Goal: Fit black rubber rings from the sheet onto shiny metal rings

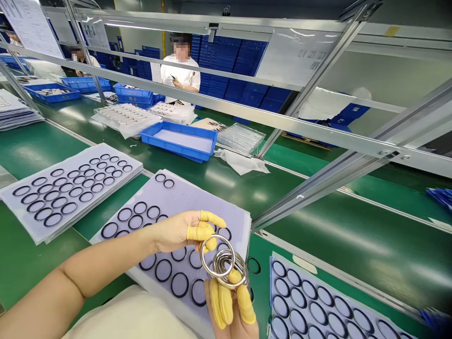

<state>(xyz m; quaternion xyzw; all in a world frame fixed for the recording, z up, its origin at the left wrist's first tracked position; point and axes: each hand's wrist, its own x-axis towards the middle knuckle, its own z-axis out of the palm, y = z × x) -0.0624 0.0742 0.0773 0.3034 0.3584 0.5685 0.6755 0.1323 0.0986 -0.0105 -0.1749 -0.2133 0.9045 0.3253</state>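
My left hand (197,230), with yellow finger cots on its fingers, pinches a shiny metal ring (218,274) by its upper left edge. The ring is tilted and overlaps a stack of similar metal rings (237,263). From below, my right hand (231,306), also in yellow finger cots, is wrapped round that stack. Both hands are above a white sheet (226,207) bearing dark rings laid in rows, such as one dark ring (180,285). My left forearm covers part of those rows. One loose dark ring (254,265) lies on the green table just right of the sheet.
More dark rings lie on a stack of sheets (76,181) at left and a sheet (318,301) at right. Metal frame bars (300,197) cross the table. A blue tray (180,140) stands beyond. Across the table, a person (181,70) handles something small.
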